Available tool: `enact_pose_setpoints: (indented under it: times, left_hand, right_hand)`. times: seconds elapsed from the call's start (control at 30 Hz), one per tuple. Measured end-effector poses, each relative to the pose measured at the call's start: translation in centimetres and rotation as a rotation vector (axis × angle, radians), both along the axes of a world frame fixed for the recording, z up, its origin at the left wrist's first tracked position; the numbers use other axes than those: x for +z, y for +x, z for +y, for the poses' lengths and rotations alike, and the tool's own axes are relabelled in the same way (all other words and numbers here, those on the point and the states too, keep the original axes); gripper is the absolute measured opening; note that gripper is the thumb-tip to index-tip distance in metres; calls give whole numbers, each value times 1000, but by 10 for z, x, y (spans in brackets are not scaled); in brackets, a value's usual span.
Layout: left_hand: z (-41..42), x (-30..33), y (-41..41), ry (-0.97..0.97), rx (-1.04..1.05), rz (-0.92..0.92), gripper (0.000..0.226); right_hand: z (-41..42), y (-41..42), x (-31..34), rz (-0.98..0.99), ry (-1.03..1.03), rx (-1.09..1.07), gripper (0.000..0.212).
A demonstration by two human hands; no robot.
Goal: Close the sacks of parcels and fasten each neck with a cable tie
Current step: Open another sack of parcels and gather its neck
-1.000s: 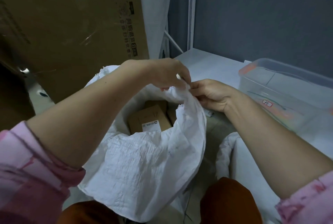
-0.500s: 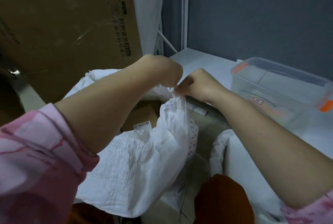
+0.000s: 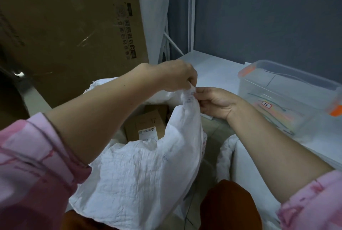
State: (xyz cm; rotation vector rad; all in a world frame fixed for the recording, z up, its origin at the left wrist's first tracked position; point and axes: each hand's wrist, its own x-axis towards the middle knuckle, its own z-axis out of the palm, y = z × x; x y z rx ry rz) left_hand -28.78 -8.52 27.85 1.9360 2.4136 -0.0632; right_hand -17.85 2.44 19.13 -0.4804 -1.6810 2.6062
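room: grey wall [image 3: 259, 17] behind, white shelf [image 3: 218, 70] on the right, floor [image 3: 216, 133] visible below between the sacks
left hand [image 3: 175, 76]: fingers curled, pinching the sack rim from above at the raised peak
right hand [image 3: 216, 102]: fingers curled, pinching the same rim from the right side; the two hands almost touching at the peak
sack [image 3: 140, 170]: white woven, centre frame, in front of the person; near rim pulled up into a peak, cloth hanging from it in a crumpled sheet toward the camera
sack axis: upright, mouth up and still wide open toward the left and back; neck not gathered
parcels [image 3: 146, 126]: brown cartons inside the sack, one with a white label face up, below the left forearm
cable tie: cannot tell, none made out at the neck
second sack [image 3: 238, 163]: white, just right of the first, under the right forearm
bin [image 3: 288, 98]: clear plastic, orange latches, on the shelf right of the right hand
carton [image 3: 70, 31]: big brown box, upper left, close behind the sack
open room: narrow floor gap between the sacks; shelf edge close on the right, carton close on the left; free space above the peak
sleeves [image 3: 37, 165]: pink, pushed up on both forearms
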Motion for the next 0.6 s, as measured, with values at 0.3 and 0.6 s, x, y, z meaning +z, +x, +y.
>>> enact_pose_setpoints:
  times: [0.3,0.6]
  left_hand:
    - [8,-16,-2,-84,68,302,25]
    - [0,3,22,387,226,148,31]
  right_hand:
    - [-14,5,35,-308,1016,-64,34]
    - [-4,-1,37,-138,74,-316,8]
